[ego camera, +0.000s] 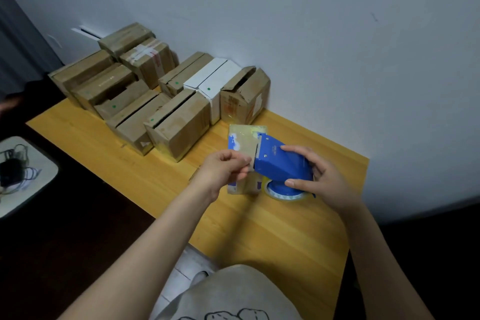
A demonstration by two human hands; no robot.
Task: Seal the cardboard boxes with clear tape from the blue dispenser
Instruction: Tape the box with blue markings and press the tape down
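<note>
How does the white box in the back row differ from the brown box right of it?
The white cardboard box has flaps lying flat; the brown cardboard box has flaps sticking up with a gap. The white box carries a green dot; the brown box shows a pale side label. Both stand by the wall on the yellow wooden table.

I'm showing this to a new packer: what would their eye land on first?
The bright blue plastic tape dispenser, at the middle right of the yellow wooden table: the right hand grips it while the left hand pinches clear tape at its toothed edge, above a small flat cardboard box. Behind, against the wall, stands a cluster of brown cardboard boxes with a white box among them.
</note>
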